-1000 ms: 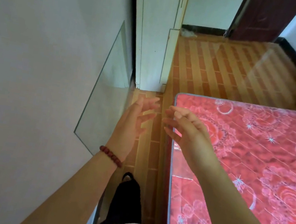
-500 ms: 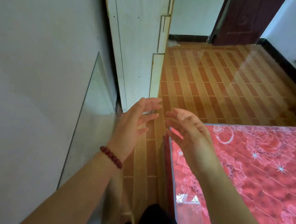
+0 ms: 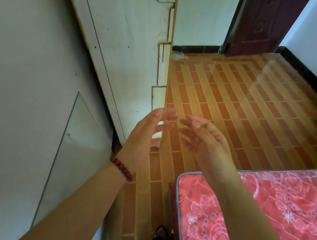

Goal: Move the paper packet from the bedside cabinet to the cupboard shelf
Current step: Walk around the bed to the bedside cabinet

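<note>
Compared with a moment ago, more tiled floor (image 3: pixel 239 103) and less red mattress (image 3: pixel 263 215) are showing, while the left hand (image 3: pixel 142 138) and right hand (image 3: pixel 205 144) are staying raised, loosely open and empty, probably because the paper packet, not visible, is awaiting pickup.

Cupboard (image 3: pixel 124 41): tall white-painted side panel with pale bare-wood strips along its front edge, at 11 o'clock. It stands upright on the tiled floor (image 3: pixel 237 111), backed against the grey wall (image 3: pixel 28 57); its shelves are hidden.
</note>
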A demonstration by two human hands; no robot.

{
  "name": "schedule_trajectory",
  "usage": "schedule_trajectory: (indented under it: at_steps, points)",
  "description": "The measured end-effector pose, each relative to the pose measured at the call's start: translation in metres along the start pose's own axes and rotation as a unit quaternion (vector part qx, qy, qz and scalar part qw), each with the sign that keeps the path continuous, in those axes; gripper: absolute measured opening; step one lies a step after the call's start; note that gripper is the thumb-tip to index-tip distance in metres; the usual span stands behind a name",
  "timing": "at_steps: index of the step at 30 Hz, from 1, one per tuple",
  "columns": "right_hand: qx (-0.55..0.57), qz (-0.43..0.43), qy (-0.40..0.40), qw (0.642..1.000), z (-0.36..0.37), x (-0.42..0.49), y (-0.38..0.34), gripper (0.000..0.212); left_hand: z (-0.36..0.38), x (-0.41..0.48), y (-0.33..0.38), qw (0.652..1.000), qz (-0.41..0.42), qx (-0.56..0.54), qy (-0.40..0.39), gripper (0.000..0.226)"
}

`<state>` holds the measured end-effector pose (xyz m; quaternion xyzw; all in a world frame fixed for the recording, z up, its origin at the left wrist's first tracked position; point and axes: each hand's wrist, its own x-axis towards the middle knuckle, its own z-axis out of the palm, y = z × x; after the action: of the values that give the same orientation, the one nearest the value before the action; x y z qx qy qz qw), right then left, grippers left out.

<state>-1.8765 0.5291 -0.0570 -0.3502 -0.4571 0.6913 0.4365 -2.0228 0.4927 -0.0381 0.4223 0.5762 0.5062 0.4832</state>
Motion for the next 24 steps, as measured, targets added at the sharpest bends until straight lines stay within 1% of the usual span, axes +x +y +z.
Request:
schedule_trajectory:
  at_steps: [4, 8, 11, 13, 16, 18, 24]
  points:
    - [0.0, 0.009, 0.019, 1.0, -0.011, 0.057, -0.004, 0.024, -0.003, 0.055, 0.002, 1.0, -0.015, -0.001, 0.001, 0.039]
    - [0.009, 0.022, 0.034, 0.999, -0.018, 0.112, -0.002, 0.016, -0.014, 0.112, -0.001, 0.999, -0.033, 0.002, 0.005, 0.041]
    - [0.006, 0.022, 0.05, 0.998, -0.022, 0.157, -0.004, 0.019, -0.021, 0.165, 0.001, 0.999, -0.045, 0.0, -0.005, 0.041]
    - [0.0, 0.007, 0.071, 0.997, -0.024, 0.189, -0.008, 0.022, -0.022, 0.203, 0.005, 0.999, -0.03, 0.017, -0.03, 0.041]
    - [0.014, -0.019, 0.102, 0.994, -0.026, 0.238, -0.02, 0.017, -0.023, 0.26, 0.02, 0.996, -0.004, 0.041, -0.073, 0.04]
    - [0.024, -0.034, 0.124, 0.991, -0.029, 0.269, -0.029, 0.018, -0.024, 0.298, 0.032, 0.994, -0.001, 0.041, -0.105, 0.041]
    - [0.045, -0.073, 0.148, 0.985, -0.047, 0.333, -0.051, 0.021, -0.011, 0.386, 0.053, 0.982, 0.014, 0.049, -0.18, 0.046]
